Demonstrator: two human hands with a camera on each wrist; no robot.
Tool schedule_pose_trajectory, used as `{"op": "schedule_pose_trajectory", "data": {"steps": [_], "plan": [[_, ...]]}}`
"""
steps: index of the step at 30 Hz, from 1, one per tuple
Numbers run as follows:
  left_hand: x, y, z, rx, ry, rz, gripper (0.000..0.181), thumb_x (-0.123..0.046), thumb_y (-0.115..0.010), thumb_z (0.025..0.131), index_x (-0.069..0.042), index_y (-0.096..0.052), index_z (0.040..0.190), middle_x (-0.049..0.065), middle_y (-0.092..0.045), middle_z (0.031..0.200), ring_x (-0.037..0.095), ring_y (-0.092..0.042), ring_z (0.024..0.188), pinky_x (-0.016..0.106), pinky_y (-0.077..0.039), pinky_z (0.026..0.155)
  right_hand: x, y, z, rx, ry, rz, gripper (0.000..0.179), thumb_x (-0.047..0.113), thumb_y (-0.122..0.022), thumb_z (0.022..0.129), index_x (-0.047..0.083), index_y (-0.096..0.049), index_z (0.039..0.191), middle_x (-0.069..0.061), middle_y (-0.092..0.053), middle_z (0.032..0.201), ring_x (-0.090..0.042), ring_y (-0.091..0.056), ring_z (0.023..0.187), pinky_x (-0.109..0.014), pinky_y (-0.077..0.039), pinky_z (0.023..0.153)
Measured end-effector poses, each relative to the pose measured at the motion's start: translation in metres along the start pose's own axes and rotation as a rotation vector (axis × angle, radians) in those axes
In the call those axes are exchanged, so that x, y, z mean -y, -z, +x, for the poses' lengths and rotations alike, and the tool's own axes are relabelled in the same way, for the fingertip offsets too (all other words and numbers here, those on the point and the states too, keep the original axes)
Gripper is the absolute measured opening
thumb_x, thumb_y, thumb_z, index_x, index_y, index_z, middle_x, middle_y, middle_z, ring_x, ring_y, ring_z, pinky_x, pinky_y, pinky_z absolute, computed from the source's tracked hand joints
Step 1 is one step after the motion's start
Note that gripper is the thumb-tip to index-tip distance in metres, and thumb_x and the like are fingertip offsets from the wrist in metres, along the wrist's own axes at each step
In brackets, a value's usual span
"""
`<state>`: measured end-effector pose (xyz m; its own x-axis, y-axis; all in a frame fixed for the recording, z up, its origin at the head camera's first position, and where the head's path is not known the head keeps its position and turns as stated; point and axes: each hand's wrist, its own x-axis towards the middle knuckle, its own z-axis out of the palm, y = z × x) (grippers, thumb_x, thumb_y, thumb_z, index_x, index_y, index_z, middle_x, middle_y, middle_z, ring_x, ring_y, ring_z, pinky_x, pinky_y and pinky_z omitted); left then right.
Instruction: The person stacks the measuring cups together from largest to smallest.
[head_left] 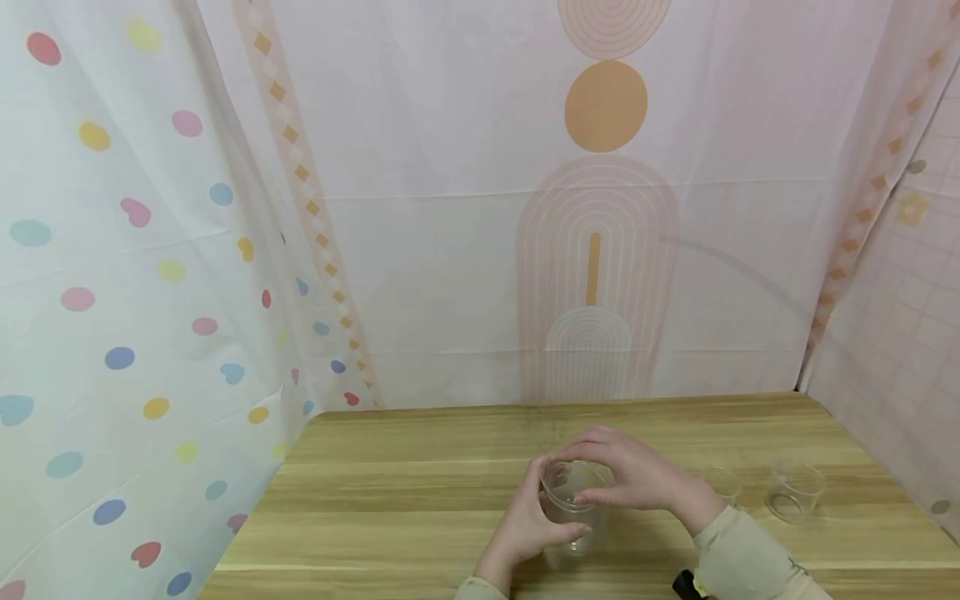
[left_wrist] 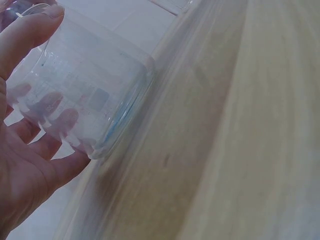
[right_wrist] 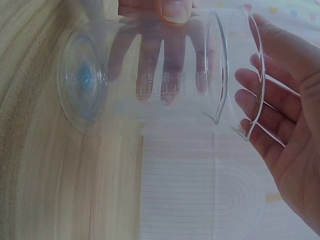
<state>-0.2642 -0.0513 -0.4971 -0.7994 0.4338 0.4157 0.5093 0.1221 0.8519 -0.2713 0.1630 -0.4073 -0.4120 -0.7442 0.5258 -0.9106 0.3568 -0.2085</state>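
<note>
Since both hands are on the same clear stack, I read the step in hand as working one beaker inside another; can't tell from a still whether it's going in or coming out. Left hand is clamped round the outer beaker, thumb on one side, fingers spread along the wall on the other. Right hand comes over the top, fingers and thumb curled round the rim of the inner beaker.

Right wrist view shows two separate rims, inner one standing proud of the outer, pour spouts pointing the same way. Printed graduations visible on the wall. Stack is roughly upright at the near part of the table; can't tell if the base is touching the wood or just above it.

Two more clear beakers on the table to the right: the nearer-in beaker, beyond the right forearm, and the far-right beaker, well apart from the stack.

Next move, my call: keep the left grip steady and light, move the right straight along the stack's axis. Any tilt could wedge the walls, I think.
</note>
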Motion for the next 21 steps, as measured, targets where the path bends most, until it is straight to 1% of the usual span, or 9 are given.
{"op": "schedule_pose_trajectory", "data": {"steps": [5,9,15,21], "plan": [[0.0005,0.0006,-0.0001,0.005,-0.004,-0.004,0.086,-0.018,-0.089,0.072,-0.02,-0.039,0.141,0.01,-0.053,0.138,0.023,-0.05,0.127,0.038,-0.047,0.099,0.002,0.0015,-0.0007,-0.007,-0.025,-0.036,0.05,0.027,-0.083,0.08,0.01,-0.066,0.124,0.001,-0.065,0.12,-0.017,-0.06,0.11,-0.04,-0.053,0.09],[-0.0002,0.0008,0.0001,0.012,0.016,-0.011,0.087,-0.019,-0.089,0.072,-0.022,-0.037,0.142,0.007,-0.051,0.14,0.023,-0.048,0.129,0.039,-0.046,0.101,0.0036,0.0028,-0.0016,-0.028,-0.023,-0.069,0.05,0.025,-0.084,0.078,0.01,-0.067,0.122,0.002,-0.065,0.118,-0.017,-0.06,0.108,-0.039,-0.053,0.089],[-0.0014,0.0005,0.0008,0.012,0.031,-0.016,0.088,-0.02,-0.089,0.072,-0.022,-0.037,0.143,0.004,-0.05,0.139,0.023,-0.049,0.127,0.039,-0.045,0.101,0.006,0.0052,-0.0035,-0.06,-0.003,-0.103,0.051,0.022,-0.086,0.076,0.011,-0.067,0.122,0.002,-0.066,0.116,-0.017,-0.061,0.106,-0.039,-0.054,0.087],[-0.0015,0.0,0.0011,0.014,0.054,-0.015,0.089,-0.02,-0.09,0.071,-0.022,-0.037,0.142,0.003,-0.049,0.138,0.024,-0.05,0.125,0.037,-0.046,0.1,0.0073,0.0074,-0.0082,-0.094,-0.013,-0.161,0.052,0.023,-0.087,0.074,0.012,-0.068,0.121,0.001,-0.066,0.113,-0.018,-0.062,0.102,-0.038,-0.055,0.084]]}}
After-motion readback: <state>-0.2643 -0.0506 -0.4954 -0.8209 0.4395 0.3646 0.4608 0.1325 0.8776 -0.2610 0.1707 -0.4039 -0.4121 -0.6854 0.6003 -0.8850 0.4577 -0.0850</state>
